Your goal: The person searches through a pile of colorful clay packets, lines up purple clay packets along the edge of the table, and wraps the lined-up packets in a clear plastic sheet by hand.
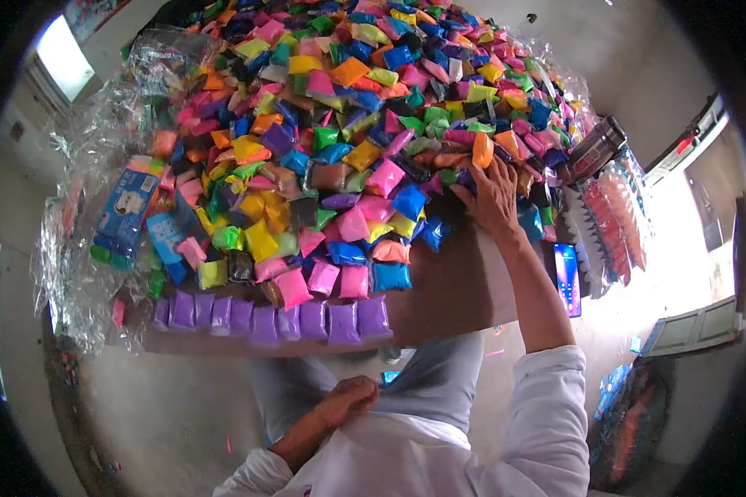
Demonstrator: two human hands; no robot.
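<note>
My right hand (496,199) reaches into the near right side of a big heap of small coloured packets (340,124). Its fingers are stretched and apart, touching packets beside an orange packet (482,150). I see nothing gripped in it. My left hand (352,401) rests over my lap with its fingers curled closed; whatever it may hold is hidden. Along the table's near edge, several purple packets (264,325) stand side by side in a row. Pink packets (293,288) and a blue packet (391,276) lie just behind that row.
Crumpled clear plastic (83,224) covers the left end of the table (464,282). Blue printed packs (126,211) lie there. On the right are a dark metallic cylinder (593,149), a lit phone (567,280) and bagged red-and-white packaging (613,215).
</note>
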